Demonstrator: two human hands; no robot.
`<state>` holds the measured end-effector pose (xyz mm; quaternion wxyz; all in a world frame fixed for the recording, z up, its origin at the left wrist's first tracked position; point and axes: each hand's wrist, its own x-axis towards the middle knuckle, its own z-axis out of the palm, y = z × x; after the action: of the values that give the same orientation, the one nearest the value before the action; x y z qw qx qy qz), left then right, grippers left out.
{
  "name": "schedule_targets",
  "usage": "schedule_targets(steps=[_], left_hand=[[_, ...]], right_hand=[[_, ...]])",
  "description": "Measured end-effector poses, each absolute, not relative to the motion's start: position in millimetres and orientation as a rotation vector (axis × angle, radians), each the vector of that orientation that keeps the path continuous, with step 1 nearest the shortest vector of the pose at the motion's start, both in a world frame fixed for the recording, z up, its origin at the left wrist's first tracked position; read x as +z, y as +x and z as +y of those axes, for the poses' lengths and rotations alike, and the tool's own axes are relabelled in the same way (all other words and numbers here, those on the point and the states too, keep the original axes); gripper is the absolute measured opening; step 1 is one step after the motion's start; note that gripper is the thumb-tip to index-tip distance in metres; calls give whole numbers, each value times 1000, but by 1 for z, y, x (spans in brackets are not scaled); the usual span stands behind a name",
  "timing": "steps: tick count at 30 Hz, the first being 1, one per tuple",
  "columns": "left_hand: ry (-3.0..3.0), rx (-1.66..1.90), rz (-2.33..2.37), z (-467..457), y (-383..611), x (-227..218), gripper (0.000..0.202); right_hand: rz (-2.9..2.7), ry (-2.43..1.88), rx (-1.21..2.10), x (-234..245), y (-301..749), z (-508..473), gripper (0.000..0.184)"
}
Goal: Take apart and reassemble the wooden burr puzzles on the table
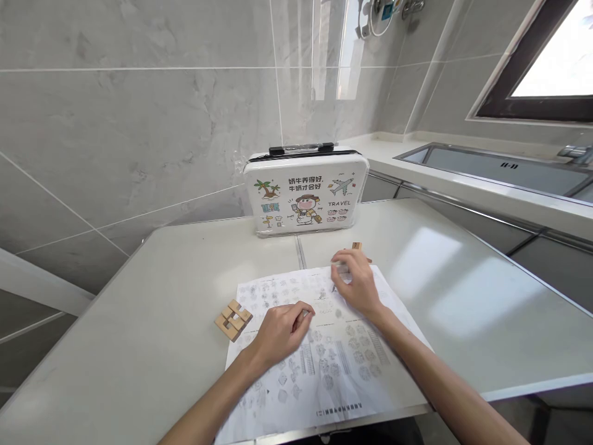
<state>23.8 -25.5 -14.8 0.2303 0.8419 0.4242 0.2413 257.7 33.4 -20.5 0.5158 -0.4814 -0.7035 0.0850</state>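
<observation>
A large printed sheet [324,395] lies on the table, covered with small drawings of block shapes. My left hand [282,330] rests on its middle, fingers curled in and nothing visible in them. Near the sheet's far right corner is my right hand [356,285], its fingers bent; a small greyish thing seems to show between thumb and fingers, too unclear to name. Just behind that hand, a light wooden piece [356,246] sticks out, mostly hidden. Left of the sheet lies a flat cluster of interlocked wooden blocks [233,320], partly touching the paper's edge.
A white cartoon-printed case [306,194] with a black handle, wrapped in clear plastic, stands at the table's [185,278] back. Behind it rises a grey tiled wall [162,123]. To the right is a counter with a sink [500,170] below a window.
</observation>
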Motion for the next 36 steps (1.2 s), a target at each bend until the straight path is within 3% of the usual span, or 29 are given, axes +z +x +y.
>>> schedule_targets(steps=[4, 9, 14, 19, 23, 36], left_hand=[[2434, 636, 1116, -26, 20, -9, 24], [2569, 677, 1118, -33, 5, 12, 20], [2614, 849, 1419, -45, -32, 22, 14], [2393, 860, 1910, -50, -72, 12, 51], [2273, 760, 2013, -53, -90, 4, 71], [1963, 677, 2230, -53, -78, 3, 77]], right_hand=[[-1935, -1032, 457, -25, 243, 25, 8], [-2046, -1049, 490, -29, 234, 21, 12], [-2059, -1061, 508, -30, 232, 19, 13], [-2072, -1080, 501, -33, 230, 19, 14], [-2086, -1094, 517, -32, 230, 19, 13], [-2081, -1102, 539, -35, 229, 21, 12]])
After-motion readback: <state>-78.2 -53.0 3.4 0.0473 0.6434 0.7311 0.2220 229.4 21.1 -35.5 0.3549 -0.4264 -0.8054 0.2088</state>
